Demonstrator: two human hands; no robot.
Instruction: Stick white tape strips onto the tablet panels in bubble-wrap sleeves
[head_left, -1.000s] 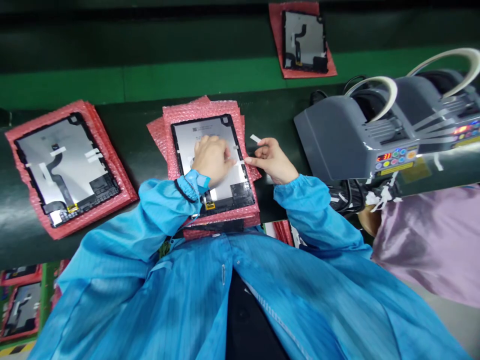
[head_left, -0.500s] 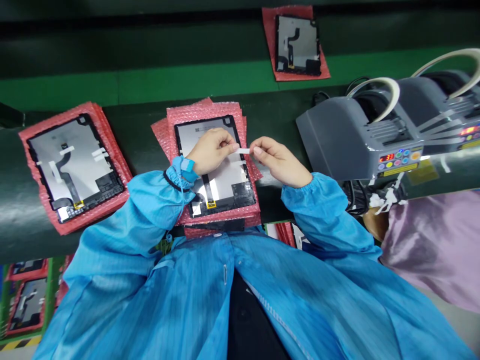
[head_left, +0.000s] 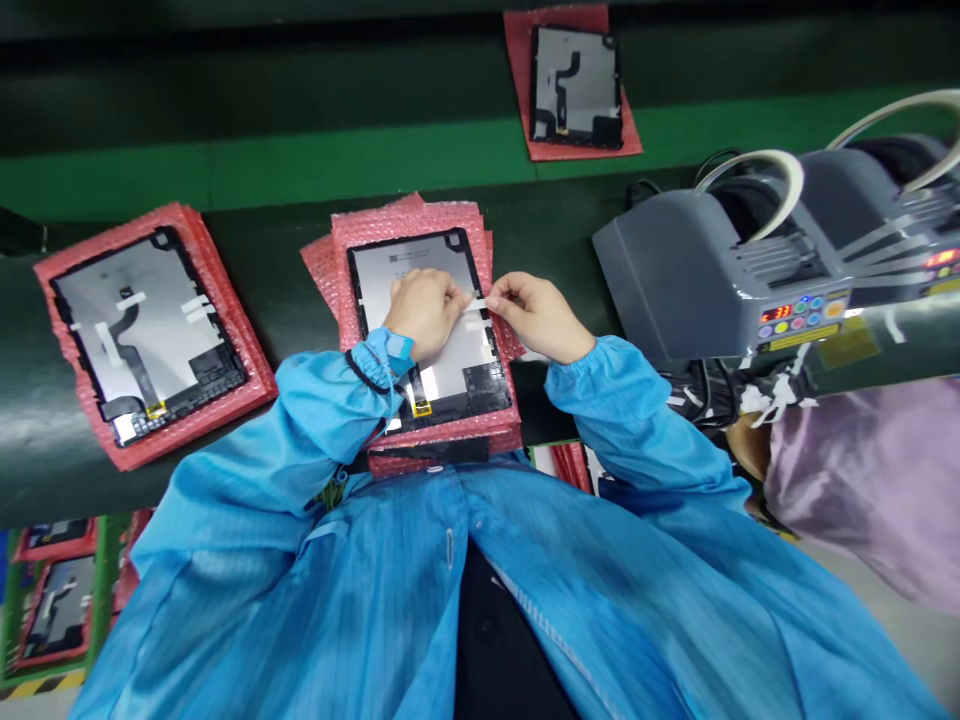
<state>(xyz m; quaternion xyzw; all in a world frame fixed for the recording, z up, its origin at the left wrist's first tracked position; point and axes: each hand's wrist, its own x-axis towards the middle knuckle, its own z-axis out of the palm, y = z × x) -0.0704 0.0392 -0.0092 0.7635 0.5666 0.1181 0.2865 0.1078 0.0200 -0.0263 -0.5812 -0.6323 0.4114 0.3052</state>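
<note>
A tablet back panel (head_left: 409, 262), silver with a black frame, lies on a stack of pink bubble wrap (head_left: 375, 225) straight in front of me. Both hands hover over its right half. My left hand (head_left: 424, 310) and my right hand (head_left: 534, 315) each pinch one end of a short white tape strip (head_left: 480, 300), held low just above the panel's right edge. A black flex cable with a yellow tab (head_left: 420, 405) shows below my left wrist.
A second panel on pink wrap (head_left: 142, 325) lies to the left, a third (head_left: 574, 80) on the green belt at the back. Two grey tape dispensers (head_left: 697, 270) stand at the right. A person in a pink sleeve (head_left: 870, 480) is at the far right.
A second ago my left hand lay flat on the panel and my right held the strip alone. Both hands then took the strip and have lowered it toward the panel's right edge.
</note>
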